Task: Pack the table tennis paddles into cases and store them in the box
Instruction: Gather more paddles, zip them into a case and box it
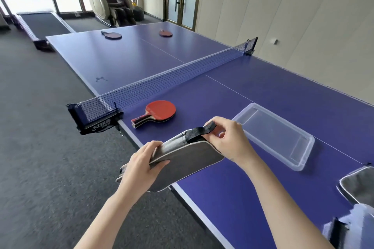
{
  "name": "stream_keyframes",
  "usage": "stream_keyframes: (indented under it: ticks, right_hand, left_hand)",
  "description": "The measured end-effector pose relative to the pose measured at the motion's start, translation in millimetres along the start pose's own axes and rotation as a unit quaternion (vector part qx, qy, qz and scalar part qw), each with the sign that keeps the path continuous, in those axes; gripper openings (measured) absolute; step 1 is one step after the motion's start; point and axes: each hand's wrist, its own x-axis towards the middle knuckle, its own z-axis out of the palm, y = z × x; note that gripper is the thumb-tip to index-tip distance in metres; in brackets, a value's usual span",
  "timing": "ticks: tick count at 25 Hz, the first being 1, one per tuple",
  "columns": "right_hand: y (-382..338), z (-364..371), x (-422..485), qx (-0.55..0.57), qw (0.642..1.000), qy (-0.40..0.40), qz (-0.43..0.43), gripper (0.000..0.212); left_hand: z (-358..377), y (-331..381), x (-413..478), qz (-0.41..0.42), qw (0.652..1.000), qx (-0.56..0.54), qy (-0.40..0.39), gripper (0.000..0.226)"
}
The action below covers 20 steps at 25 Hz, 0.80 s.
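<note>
L hand (141, 166) + R hand (228, 139) both tight on grey case (188, 155), R at strap (202, 129) end; contents hidden.

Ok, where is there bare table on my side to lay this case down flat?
Widest free patch: the near table between the held case and the second case at the right edge. Also bare: beyond the clear box, up to the net. Crowded: the left edge, where the stacked paddles lie close to the left hand and right hand.

Matt grey cloth case (188, 159) — clear glossy plastic box (275, 135).
</note>
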Motion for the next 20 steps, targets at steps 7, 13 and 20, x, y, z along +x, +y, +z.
stream_keyframes:
  ticks: [7,13,20]
  right_hand:
    - [22,32,54,0.052,0.998,0.017,0.038,0.015]
    - [54,36,128,0.083,0.993,0.044,0.071,0.013]
    - [96,11,174,0.086,0.980,0.119,0.138,0.016]
  left_hand:
    - [-5,-42,44,-0.039,0.998,-0.051,-0.006,0.042]
    - [6,-66,127,-0.069,0.994,-0.072,-0.045,0.049]
    - [18,-77,208,-0.108,0.978,-0.160,-0.075,0.043]
